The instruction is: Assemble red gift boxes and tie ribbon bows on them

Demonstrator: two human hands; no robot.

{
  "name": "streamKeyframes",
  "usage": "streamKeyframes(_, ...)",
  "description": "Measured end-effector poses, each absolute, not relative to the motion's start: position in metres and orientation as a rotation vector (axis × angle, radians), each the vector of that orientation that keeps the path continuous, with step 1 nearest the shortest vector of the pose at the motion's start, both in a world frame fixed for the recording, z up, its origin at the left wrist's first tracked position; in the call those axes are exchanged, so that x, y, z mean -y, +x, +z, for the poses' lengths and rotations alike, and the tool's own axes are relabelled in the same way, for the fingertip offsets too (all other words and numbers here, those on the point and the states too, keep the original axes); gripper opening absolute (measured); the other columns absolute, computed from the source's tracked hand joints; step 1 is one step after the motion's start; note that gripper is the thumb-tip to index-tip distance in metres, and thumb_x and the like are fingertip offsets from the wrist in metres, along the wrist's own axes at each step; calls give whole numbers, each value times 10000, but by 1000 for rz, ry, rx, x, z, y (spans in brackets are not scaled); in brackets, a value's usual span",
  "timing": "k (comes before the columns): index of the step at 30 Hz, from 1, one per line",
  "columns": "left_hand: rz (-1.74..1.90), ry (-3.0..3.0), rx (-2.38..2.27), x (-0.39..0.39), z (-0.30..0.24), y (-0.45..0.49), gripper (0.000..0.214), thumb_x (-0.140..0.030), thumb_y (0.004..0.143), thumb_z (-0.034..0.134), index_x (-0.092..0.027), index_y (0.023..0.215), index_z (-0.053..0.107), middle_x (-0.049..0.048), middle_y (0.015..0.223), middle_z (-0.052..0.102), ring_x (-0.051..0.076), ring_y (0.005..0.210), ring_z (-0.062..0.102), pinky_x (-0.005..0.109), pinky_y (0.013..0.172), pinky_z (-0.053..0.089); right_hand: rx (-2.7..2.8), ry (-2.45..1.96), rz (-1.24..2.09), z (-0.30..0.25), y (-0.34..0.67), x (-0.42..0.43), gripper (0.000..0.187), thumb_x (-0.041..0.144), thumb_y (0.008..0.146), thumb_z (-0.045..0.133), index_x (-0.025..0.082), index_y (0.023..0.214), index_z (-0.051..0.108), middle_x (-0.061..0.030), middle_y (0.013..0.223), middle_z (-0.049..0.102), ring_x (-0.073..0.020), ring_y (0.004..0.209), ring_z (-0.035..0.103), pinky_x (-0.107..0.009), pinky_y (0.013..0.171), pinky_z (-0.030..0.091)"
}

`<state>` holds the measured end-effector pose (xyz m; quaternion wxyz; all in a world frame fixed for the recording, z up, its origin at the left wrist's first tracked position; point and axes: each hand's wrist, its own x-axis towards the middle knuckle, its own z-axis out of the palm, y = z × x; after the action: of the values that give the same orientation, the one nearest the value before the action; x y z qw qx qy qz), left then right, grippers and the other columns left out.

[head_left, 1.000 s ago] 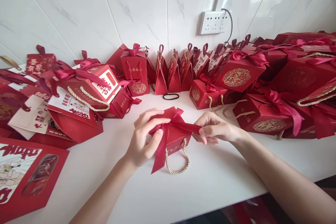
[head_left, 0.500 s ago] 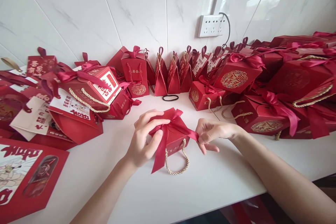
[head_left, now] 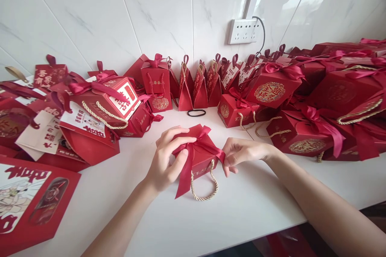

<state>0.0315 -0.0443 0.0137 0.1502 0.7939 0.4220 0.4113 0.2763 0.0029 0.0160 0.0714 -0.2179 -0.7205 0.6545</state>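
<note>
L hand (head_left: pixel 169 158) on L side of ribbon (head_left: pixel 185 172), can't tell if gripping; box (head_left: pixel 201 164) under it, on worktop (head_left: pixel 247 209), rope handle (head_left: pixel 205 198) at front; R hand (head_left: pixel 241 152) pinched on ribbon's R end.

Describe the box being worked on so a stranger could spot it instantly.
Start at the white table by the tiled wall, then find the black loop. Nearer the viewer sits a small red box with a gold rope handle. Unlike its neighbours, it has the left hand on its top and the right hand pinching one end of its ribbon.
</note>
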Motion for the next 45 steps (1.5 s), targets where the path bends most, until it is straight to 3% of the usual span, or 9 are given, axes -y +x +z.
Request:
streamKeyframes(5,1183,2281,-1198,44,13,31,284,-258,873,397,-235,1038,627,60,1204,561,244,1225,444,467,1038,364,1943,-599,1909,14,278,-4,573,613,818,477,96,677,681,7,508,497,-110,502,480,-270,566,389)
streamKeyframes(8,1187,2296,-1197,45,14,31,280,-256,872,397,-235,1030,627,59,1200,564,243,1222,448,467,1036,373,1783,-719,1801,13,274,-1,663,683,838,373,111,637,641,2,531,486,-105,502,458,-261,536,368)
streamKeyframes(12,1185,2304,-1202,45,14,32,277,-258,872,400,-231,1030,626,62,1195,571,243,1211,459,460,1028,386,1775,-814,1650,20,267,7,577,636,829,466,124,604,609,14,507,480,-99,496,452,-257,541,366)
streamKeyframes(16,1182,2288,-1186,44,13,31,277,-257,877,402,-232,1042,623,62,1206,557,246,1225,442,468,1038,368,1838,-818,1649,26,264,10,402,465,798,614,133,574,579,35,485,459,-80,476,422,-236,509,343)
streamKeyframes(25,1210,2272,-1152,44,12,31,274,-235,875,407,-230,1040,626,60,1191,550,238,1213,447,456,1031,358,1912,-659,1892,17,274,2,232,252,789,589,98,640,678,12,519,548,-67,492,500,-202,499,370)
streamKeyframes(32,1206,2268,-1153,45,11,30,274,-235,872,415,-230,1049,625,55,1200,552,245,1225,437,459,1047,354,1636,-430,2270,10,273,5,277,338,812,613,89,735,708,23,430,544,-100,340,530,-218,391,393)
streamKeyframes(37,1203,2273,-1154,45,12,30,278,-239,878,409,-231,1051,625,56,1205,552,244,1223,437,465,1052,348,1835,-509,2292,10,271,5,263,321,823,612,90,797,736,-31,554,657,-121,467,631,-235,512,485)
streamKeyframes(45,1220,2297,-1168,44,12,31,278,-240,873,412,-227,1039,634,61,1195,563,253,1209,459,463,1030,380,1947,-439,2243,12,272,2,300,359,850,595,104,890,746,-65,668,710,-140,612,653,-291,677,510)
